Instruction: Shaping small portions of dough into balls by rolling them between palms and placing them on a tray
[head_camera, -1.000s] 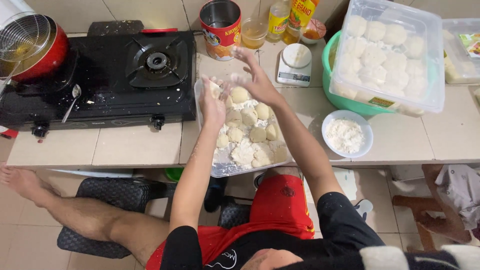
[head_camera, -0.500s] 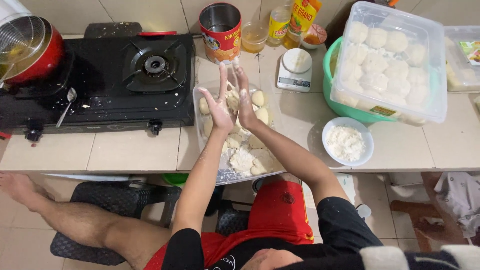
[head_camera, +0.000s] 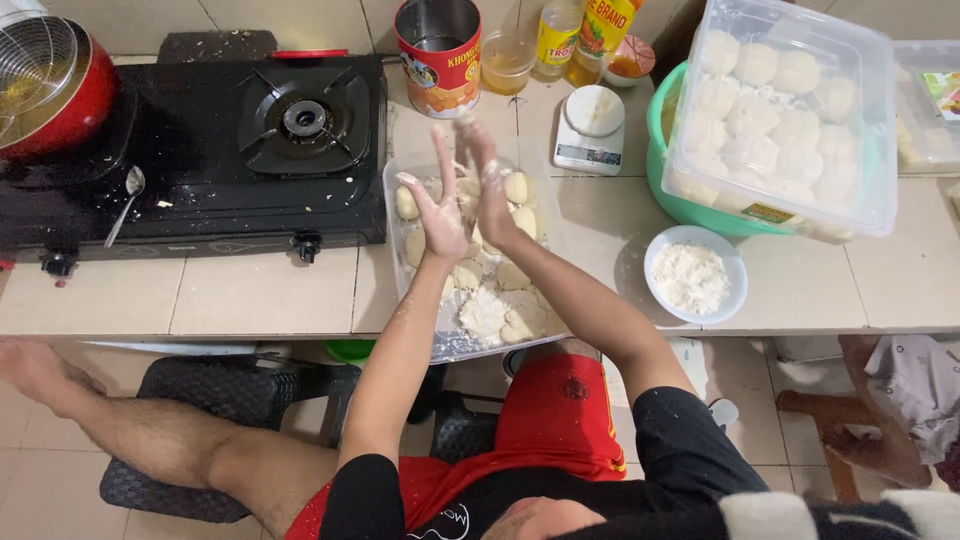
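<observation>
- We hold both hands up over the clear tray (head_camera: 440, 345), which lies on the tiled table (head_camera: 260, 295) at its front edge, just right of the black gas stove (head_camera: 200, 150).
- Left hand (head_camera: 438, 215): palm open and facing right, fingers (head_camera: 440, 150) straight and slightly apart, dusted with flour. It holds nothing that we can see.
- Right hand (head_camera: 490, 190): raised just beside the left, palm towards it, fingers (head_camera: 470, 135) stretched upward and blurred. The two palms are close or touching near the heel; we cannot tell which, nor whether dough sits between them.
- Dough pieces (head_camera: 517, 187): pale, round, scattered in the tray under and around the hands, with loose flour heaped at the near end.
- Small white bowl of flour (head_camera: 695, 275): on the table, right of the tray, apart from it.
- Lidded clear box (head_camera: 790, 110): full of white dough balls, resting on a green basin (head_camera: 690, 205) at the right.
- White kitchen scale (head_camera: 590, 130): behind the tray, to the right of the fingertips.
- Open red-and-yellow tin (head_camera: 438, 55): just beyond the fingertips, at the stove's right rear corner.
- Red pot with a wire strainer (head_camera: 50, 85): on the left burner; a spoon (head_camera: 125, 200) lies on the stove top.
</observation>
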